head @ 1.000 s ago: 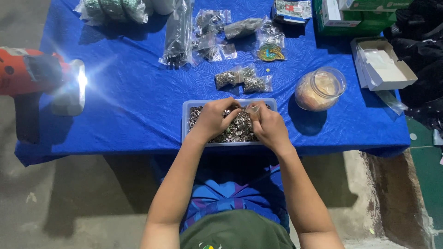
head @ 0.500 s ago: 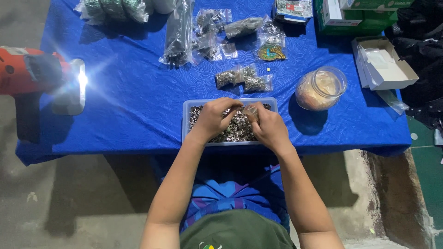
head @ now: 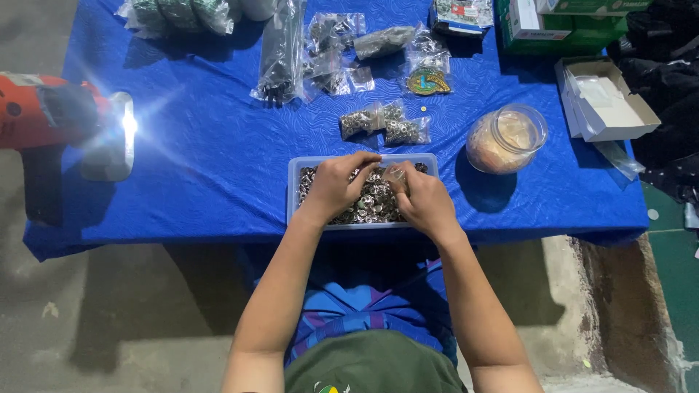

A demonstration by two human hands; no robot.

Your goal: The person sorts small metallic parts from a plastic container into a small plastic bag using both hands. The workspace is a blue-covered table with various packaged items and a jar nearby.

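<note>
Both hands' fingers (head: 364, 161) curled into tray (head: 293, 175) of rings (head: 368, 204).

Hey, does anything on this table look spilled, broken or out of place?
Nothing spilled. One small round piece lies loose on the blue cloth, apart from the bags and the tray both hands are in.

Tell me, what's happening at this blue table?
A person sits at a table covered in blue cloth, both hands in a shallow clear tray full of small metal pieces. The left hand rests on the pile; the right hand pinches what looks like a small clear bag. Filled bags and a round plastic jar lie beyond the tray.
</note>
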